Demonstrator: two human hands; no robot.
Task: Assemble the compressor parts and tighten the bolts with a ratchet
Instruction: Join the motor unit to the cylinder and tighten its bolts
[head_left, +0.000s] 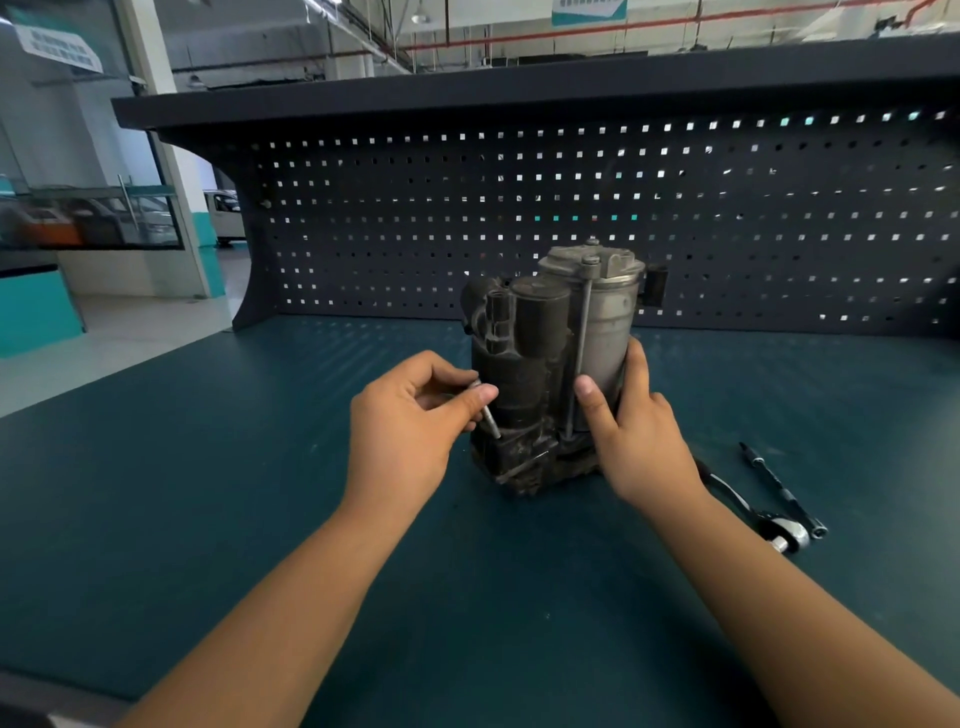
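Head camera view, looking down over a dark teal workbench (208, 519). Nearest the viewer, two bare forearms reach in from six o'clock toward the middle of the bench. At about four o'clock from centre, a ratchet (753, 512) lies flat on the mat with a slim extension bar (782, 488) just beside it. Both are untouched and near the right arm, likely parked there for the tightening to come.

Further in, the left hand (410, 415) sits at nine o'clock of the compressor (524, 364). Its thumb and fingertips are curled together and pinch a short bolt (488, 415). The bolt tilts with its tip down against the dark lower housing, apparently being started by hand before any tool is used. The right hand (639, 431) is at three o'clock of the compressor, thumb in front and fingers round the far side, wrapped on the pale metal cylinder (610, 332). That grip seems meant to steady the unit so it does not turn or tip while the bolt goes in.

The compressor stands upright at the centre of the bench, between the two hands. A long bolt (582, 343) runs down its front from the grey cap at twelve o'clock to the base. Whether it is fully tight cannot be told.

Farthest away, at twelve o'clock, a dark pegboard (519, 197) rises behind the bench.
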